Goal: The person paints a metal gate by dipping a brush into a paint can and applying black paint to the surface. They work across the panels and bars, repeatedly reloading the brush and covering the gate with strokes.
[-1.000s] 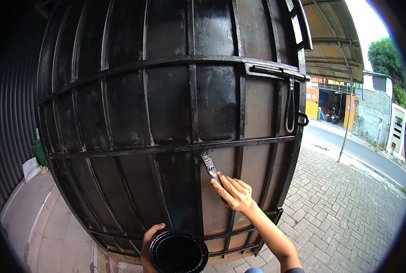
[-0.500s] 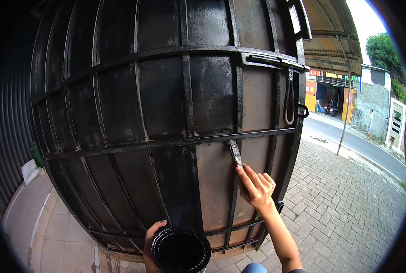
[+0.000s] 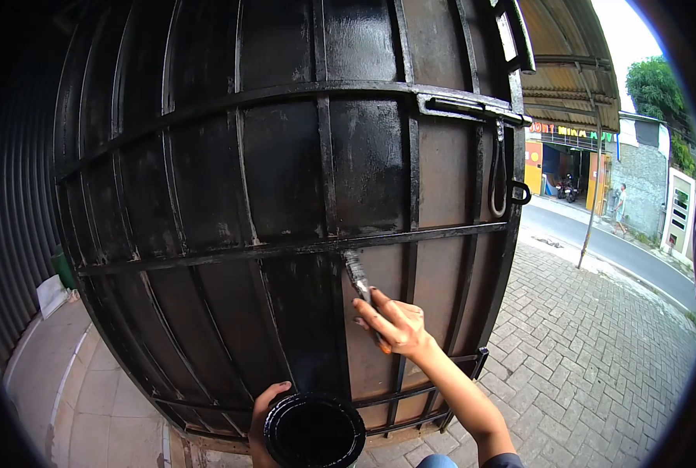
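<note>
My right hand (image 3: 395, 321) grips a paintbrush (image 3: 356, 271) by its handle, an orange end showing below the fingers. The black-coated bristles touch the metal gate (image 3: 375, 304) just under its middle crossbar (image 3: 301, 248), at the upper left corner of a brown panel. Down at the bottom, my left hand (image 3: 268, 405) holds an open can of black paint (image 3: 314, 429) by its left side, thumb near the rim; the other fingers are hidden. Panels left of and above the brush look black and partly glossy, while those to its right are brown.
A sliding bolt latch (image 3: 473, 109) and a ring (image 3: 519, 192) stick out at the gate's right edge. Grey paving (image 3: 582, 343) runs right to a road (image 3: 637, 234), where a person (image 3: 620, 204) walks. Corrugated metal (image 3: 12, 226) stands at the left.
My right hand has moved the paintbrush leftward along the underside of the crossbar. My left hand and the can have shifted very slightly right. The distant person has changed stance.
</note>
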A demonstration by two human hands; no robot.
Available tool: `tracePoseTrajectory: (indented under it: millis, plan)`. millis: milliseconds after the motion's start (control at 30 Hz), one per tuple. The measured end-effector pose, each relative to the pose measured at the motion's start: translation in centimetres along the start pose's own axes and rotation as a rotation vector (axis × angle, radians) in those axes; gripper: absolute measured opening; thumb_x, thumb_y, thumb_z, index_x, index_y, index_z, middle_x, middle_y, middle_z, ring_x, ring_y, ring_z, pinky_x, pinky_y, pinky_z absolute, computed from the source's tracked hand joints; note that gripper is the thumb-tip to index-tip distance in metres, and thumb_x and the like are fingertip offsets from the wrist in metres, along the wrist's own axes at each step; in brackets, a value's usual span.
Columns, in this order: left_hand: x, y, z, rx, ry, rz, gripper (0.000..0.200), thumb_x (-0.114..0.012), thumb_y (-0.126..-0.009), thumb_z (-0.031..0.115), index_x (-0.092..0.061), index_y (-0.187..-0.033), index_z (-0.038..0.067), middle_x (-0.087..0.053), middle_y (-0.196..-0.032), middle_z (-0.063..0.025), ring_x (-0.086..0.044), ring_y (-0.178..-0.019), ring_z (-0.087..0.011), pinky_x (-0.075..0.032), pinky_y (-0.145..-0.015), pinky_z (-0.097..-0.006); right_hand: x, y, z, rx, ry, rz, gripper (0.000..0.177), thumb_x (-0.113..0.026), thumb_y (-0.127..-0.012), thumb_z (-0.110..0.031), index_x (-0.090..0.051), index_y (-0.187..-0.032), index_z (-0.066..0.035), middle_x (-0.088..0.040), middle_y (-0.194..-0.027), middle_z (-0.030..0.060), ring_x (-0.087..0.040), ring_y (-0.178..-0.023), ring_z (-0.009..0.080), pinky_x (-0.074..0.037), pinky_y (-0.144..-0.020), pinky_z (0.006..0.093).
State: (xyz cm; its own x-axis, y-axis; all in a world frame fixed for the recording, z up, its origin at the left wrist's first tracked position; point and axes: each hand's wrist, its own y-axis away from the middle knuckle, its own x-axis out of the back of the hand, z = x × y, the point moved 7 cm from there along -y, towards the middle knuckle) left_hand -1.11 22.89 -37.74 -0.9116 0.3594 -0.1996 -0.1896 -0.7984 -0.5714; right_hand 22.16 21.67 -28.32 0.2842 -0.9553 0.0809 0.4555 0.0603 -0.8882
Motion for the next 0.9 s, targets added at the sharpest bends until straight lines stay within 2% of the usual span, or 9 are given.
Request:
tracePoseTrajectory:
  millis: [200, 300, 433, 533, 600, 667, 700, 800, 900]
  plan:
    - [0.9, -1.0, -3.4, 0.167, 0.187, -0.054, 0.019, -0.058, -0.092, 0.012, -0.067, -0.105, 0.002, -0.066, -0.105, -0.0071, -0.065, -0.091, -0.0125, -0.050, -0.082, -0.0232, 0.6, 0.1, 0.2, -0.173, -0.007, 0.006, 0.041, -0.075, -0.074, -0.012, -0.068, -0.114, -0.013, -0.066, -0.097, 0.0115, -0.063, -0.060, 0.0164, -0.051, -0.056, 0.0277]
    - [2.6, -2.7, -6.8, 0.456, 0.154, -0.052, 0.022, -0.055, -0.094, 0.016, -0.067, -0.105, 0.002, -0.067, -0.098, -0.0043, -0.063, -0.087, -0.0098, -0.048, -0.082, -0.0226, -0.8, 1.4, 0.7, -0.379, -0.293, 0.074, 0.037, -0.074, -0.071, -0.002, -0.070, -0.106, -0.011, -0.067, -0.090, 0.0106, -0.060, -0.061, 0.0189, -0.049, -0.055, 0.0288]
    - [0.8, -2.1, -3.9, -0.011, 0.200, -0.116, 0.023, -0.060, -0.090, 0.009, -0.064, -0.110, 0.000, -0.067, -0.099, -0.0063, -0.065, -0.086, -0.0101, -0.050, -0.083, -0.0233, -0.8, -0.8, 0.6, -0.363, -0.528, 0.226, 0.020, -0.077, -0.067, -0.008, -0.068, -0.085, -0.006, -0.062, -0.074, 0.0081, -0.054, -0.057, 0.0193, -0.043, -0.051, 0.0285]
    - [-0.1, -1.9, -3.3, 0.064, 0.303, -0.110, 0.027, -0.062, -0.087, 0.003, -0.062, -0.113, 0.000, -0.067, -0.097, -0.0097, -0.066, -0.081, -0.0110, -0.053, -0.078, -0.0231, -1.1, -1.1, 0.5, -0.369, -0.517, 0.279, 0.023, -0.079, -0.064, -0.017, -0.060, -0.068, -0.004, -0.050, -0.062, 0.0067, -0.046, -0.054, 0.0203, -0.035, -0.049, 0.0287]
    - [0.0, -2.2, -4.2, 0.196, 0.377, -0.114, 0.029, -0.063, -0.085, 0.002, -0.061, -0.114, 0.000, -0.068, -0.097, -0.0115, -0.067, -0.079, -0.0120, -0.054, -0.076, -0.0231, -1.8, -1.0, 0.3, -0.433, -0.494, 0.313, 0.015, -0.072, -0.068, -0.009, -0.058, -0.067, -0.003, -0.047, -0.060, 0.0086, -0.045, -0.054, 0.0220, -0.034, -0.049, 0.0317]
    - [0.3, -1.5, -4.7, 0.193, 0.316, -0.098, 0.029, -0.064, -0.086, 0.007, -0.060, -0.114, 0.001, -0.067, -0.100, -0.0102, -0.067, -0.082, -0.0119, -0.054, -0.078, -0.0241, -1.9, -0.9, 0.2, -0.459, -0.484, 0.298, 0.012, -0.068, -0.070, -0.005, -0.057, -0.068, -0.002, -0.047, -0.061, 0.0094, -0.045, -0.055, 0.0231, -0.034, -0.049, 0.0331]
    - [-0.9, -1.2, -2.5, 0.100, 0.223, -0.070, 0.030, -0.065, -0.088, 0.012, -0.059, -0.115, 0.000, -0.066, -0.103, -0.0083, -0.066, -0.085, -0.0113, -0.054, -0.080, -0.0250, -1.8, -0.6, 0.3, -0.458, -0.496, 0.273, 0.011, -0.066, -0.071, -0.004, -0.056, -0.068, -0.002, -0.046, -0.061, 0.0098, -0.045, -0.055, 0.0238, -0.034, -0.050, 0.0335]
    - [-1.4, -0.3, -0.8, 0.085, 0.099, -0.024, 0.059, -0.073, -0.080, 0.032, -0.053, -0.123, -0.003, -0.060, -0.118, -0.0085, -0.062, -0.101, -0.0139, -0.051, -0.090, -0.0275, -0.9, 0.6, 0.8, -0.476, -0.599, 0.165, 0.011, -0.066, -0.074, -0.004, -0.056, -0.068, -0.001, -0.047, -0.063, 0.0095, -0.045, -0.056, 0.0239, -0.035, -0.051, 0.0336]
    - [-2.2, -0.3, 0.2, -0.110, 0.067, -0.178, 0.099, -0.085, -0.058, 0.050, -0.046, -0.130, -0.006, -0.057, -0.124, -0.0114, -0.060, -0.109, -0.0180, -0.047, -0.097, -0.0298, -0.4, 2.5, 0.8, -0.491, -0.659, 0.010, 0.010, -0.065, -0.074, -0.004, -0.058, -0.069, -0.002, -0.046, -0.063, 0.0090, -0.045, -0.056, 0.0234, -0.035, -0.051, 0.0339]
